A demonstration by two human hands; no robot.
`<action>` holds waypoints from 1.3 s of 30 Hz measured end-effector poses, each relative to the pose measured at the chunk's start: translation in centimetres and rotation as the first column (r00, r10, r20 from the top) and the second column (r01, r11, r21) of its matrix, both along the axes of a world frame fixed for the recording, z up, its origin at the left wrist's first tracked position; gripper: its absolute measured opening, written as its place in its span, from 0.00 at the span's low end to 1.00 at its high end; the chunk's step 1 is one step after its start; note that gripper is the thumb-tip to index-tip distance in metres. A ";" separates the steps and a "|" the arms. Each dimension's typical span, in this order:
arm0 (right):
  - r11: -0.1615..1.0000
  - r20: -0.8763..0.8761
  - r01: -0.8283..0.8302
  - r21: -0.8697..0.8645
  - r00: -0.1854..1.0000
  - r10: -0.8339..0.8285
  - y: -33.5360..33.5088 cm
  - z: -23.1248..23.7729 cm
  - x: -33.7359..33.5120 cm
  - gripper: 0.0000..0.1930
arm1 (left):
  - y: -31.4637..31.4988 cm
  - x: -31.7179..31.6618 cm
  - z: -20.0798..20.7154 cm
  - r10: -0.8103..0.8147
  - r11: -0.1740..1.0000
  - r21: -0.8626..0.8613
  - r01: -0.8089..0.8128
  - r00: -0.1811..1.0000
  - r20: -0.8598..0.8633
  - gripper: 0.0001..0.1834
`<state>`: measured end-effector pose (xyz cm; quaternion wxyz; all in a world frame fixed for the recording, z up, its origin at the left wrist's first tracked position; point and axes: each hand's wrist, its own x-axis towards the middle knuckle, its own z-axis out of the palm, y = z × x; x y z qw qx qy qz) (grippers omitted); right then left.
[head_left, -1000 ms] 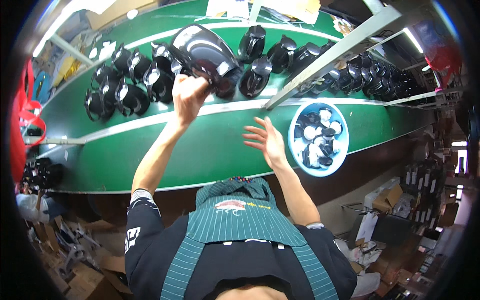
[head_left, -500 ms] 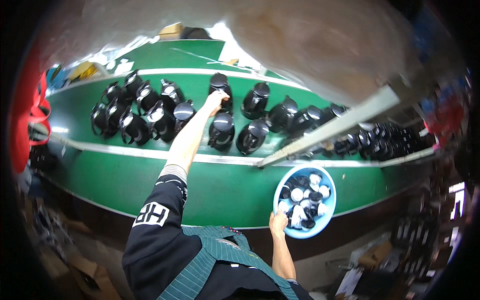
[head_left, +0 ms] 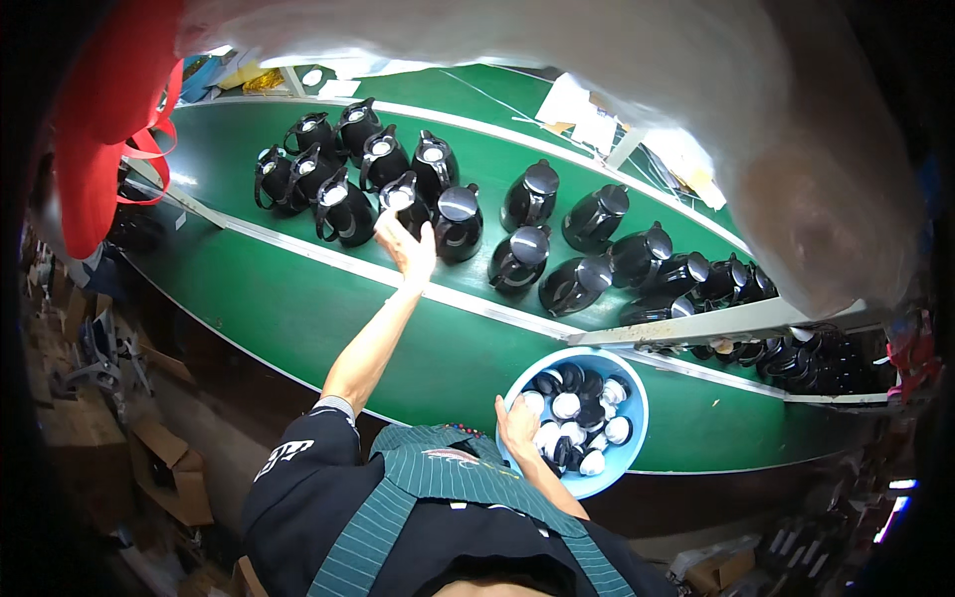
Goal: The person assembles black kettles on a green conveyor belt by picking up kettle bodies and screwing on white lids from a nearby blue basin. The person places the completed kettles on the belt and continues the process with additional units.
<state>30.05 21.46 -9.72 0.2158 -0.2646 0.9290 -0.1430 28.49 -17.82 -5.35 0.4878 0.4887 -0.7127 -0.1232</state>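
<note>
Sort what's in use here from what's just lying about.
In use:
- black jug, left hand at it
- blue basin, right hand on its rim
- lid-like pieces inside

Apparently lying about:
- cardboard box
- white papers

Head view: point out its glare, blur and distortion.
Head view, middle: bright highlights on the black jugs; head view, top and upper right: a pale shape, blurred, hides part of the scene; head view, lower half: the front edge of the green table bows; head view, corners: dark; head view, behind: white sheets look washed out.
</note>
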 end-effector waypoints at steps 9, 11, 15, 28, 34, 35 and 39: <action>0.975 -0.217 0.189 0.114 0.963 -0.161 0.8 -2.9 2.1 0.29 | -11.0 8.8 -5.1 -0.518 0.702 0.507 0.500 0.847 -0.120 0.28; 0.933 -0.049 0.101 0.345 0.995 -0.089 1.3 -2.6 2.4 0.50 | -10.9 10.2 -4.2 -0.522 0.716 0.471 0.515 0.843 -0.127 0.28; 0.897 0.043 0.022 0.442 0.998 -0.045 1.4 -2.6 1.0 0.60 | -7.1 15.3 -1.3 -0.583 0.665 0.505 0.551 0.805 -0.112 0.28; 0.902 -0.177 0.431 -0.015 0.887 -0.427 2.2 4.3 3.6 0.31 | -1.5 24.2 3.5 -0.713 0.460 0.628 0.628 0.683 -0.159 0.23; 0.281 0.510 0.551 -0.786 0.835 -0.207 -16.9 12.6 9.2 0.32 | 1.3 23.9 6.6 -0.842 0.281 0.662 0.695 0.509 -0.177 0.15; 0.304 0.421 0.460 -0.834 0.887 -0.188 -19.3 11.8 10.5 0.33 | 1.7 23.8 7.2 -0.858 0.248 0.666 0.703 0.479 -0.186 0.15; 0.546 -0.263 -0.160 -0.822 0.958 -0.117 -21.5 12.6 11.0 0.31 | 3.0 25.0 8.6 -0.875 0.227 0.643 0.731 0.443 -0.195 0.12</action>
